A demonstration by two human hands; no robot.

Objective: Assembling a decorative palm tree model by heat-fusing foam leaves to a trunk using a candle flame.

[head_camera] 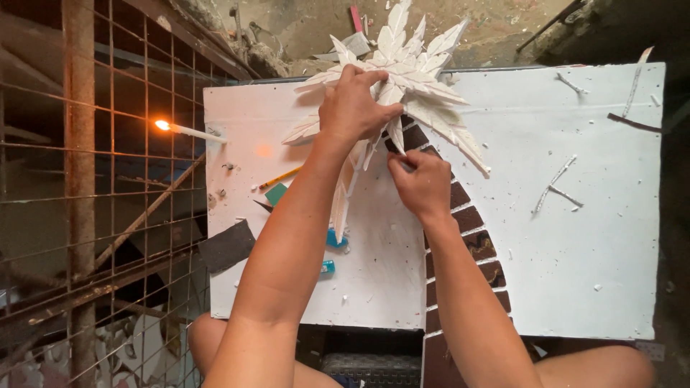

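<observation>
Left hand [353, 108] grips the white spiky leaf-shaped foam ornament [417, 72]; right hand [420, 183] pinches its lower leaf over the white worktop [575, 237].

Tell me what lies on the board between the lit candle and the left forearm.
Head view: between candle and left forearm lie a yellow pencil and a green scrap on the white board.
</observation>
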